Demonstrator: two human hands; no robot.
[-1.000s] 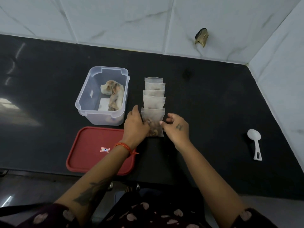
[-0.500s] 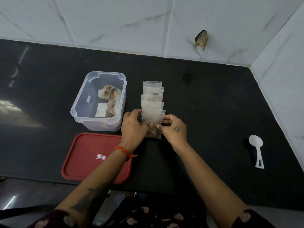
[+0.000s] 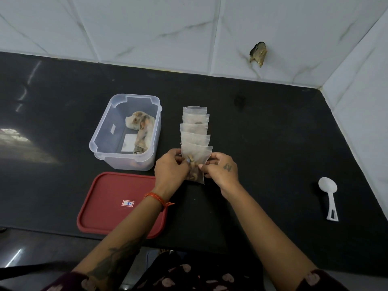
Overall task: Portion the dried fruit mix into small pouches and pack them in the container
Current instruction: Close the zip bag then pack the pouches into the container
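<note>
Several small clear pouches [image 3: 194,127] of dried fruit lie in an overlapping row on the black counter. The nearest pouch [image 3: 196,159] is lifted a little at the row's near end. My left hand [image 3: 171,169] pinches its left edge and my right hand [image 3: 220,170] pinches its right edge. Left of the row stands the clear plastic container [image 3: 105,133], open, with a crumpled bag of fruit mix [image 3: 140,131] lying inside.
The red lid [image 3: 109,206] lies flat near the counter's front edge, under my left forearm. A white plastic scoop [image 3: 329,196] lies far right. White tiled walls close off the back and the right side.
Both hands have closed in on the nearest pouch and raised it a little from the counter. The camera view has shifted slightly; the other pouches and the container stay put.
</note>
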